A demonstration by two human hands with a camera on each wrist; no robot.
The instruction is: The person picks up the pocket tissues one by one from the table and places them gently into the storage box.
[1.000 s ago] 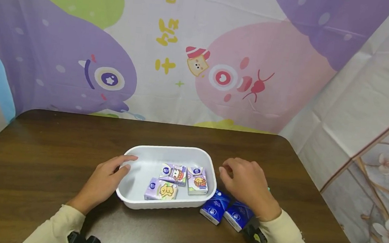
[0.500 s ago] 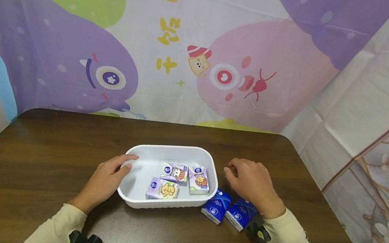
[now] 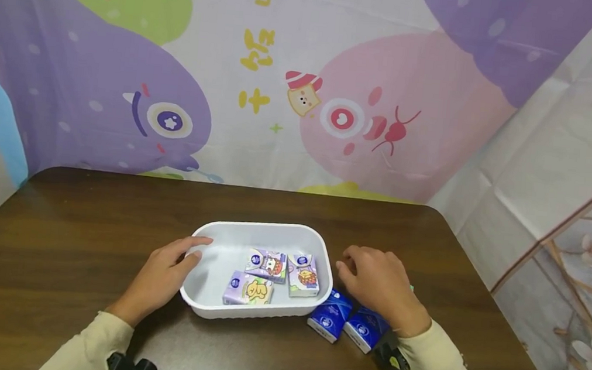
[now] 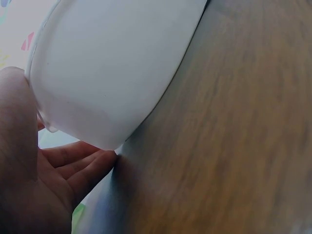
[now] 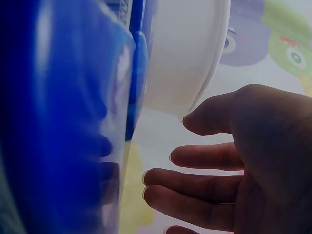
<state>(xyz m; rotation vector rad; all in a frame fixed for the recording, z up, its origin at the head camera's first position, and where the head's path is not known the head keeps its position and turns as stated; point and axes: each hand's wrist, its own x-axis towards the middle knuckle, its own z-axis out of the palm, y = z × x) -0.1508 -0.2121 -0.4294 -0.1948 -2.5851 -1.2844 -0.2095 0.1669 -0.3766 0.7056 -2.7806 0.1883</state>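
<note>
A white plastic tub (image 3: 258, 311) stands on the table with three small cartoon-printed tissue packs inside: a rabbit-like print pack (image 3: 266, 264), a yellow-animal pack (image 3: 248, 290) and an upright-lying pack (image 3: 302, 276). My left hand (image 3: 164, 270) holds the tub's left end, thumb and forefinger over the rim; in the left wrist view its other fingers (image 4: 80, 168) meet the lower corner. My right hand (image 3: 379, 283) hovers right of the tub, fingers loosely bent around nothing. Below it lie two blue tissue packs, one pack (image 3: 329, 317) against the tub and another pack (image 3: 366, 329) partly covered by the wrist.
The brown wooden table (image 3: 87, 219) reaches back to a cartoon-printed curtain (image 3: 252, 146). A pale floral fabric (image 3: 582, 292) hangs along the right side. Each wrist wears a black camera, such as the left wrist camera (image 3: 132, 367).
My right hand drifts a little right, away from the tub, then back left and slightly nearer me. My left hand keeps its place on the tub, and the packs stay where they lie.
</note>
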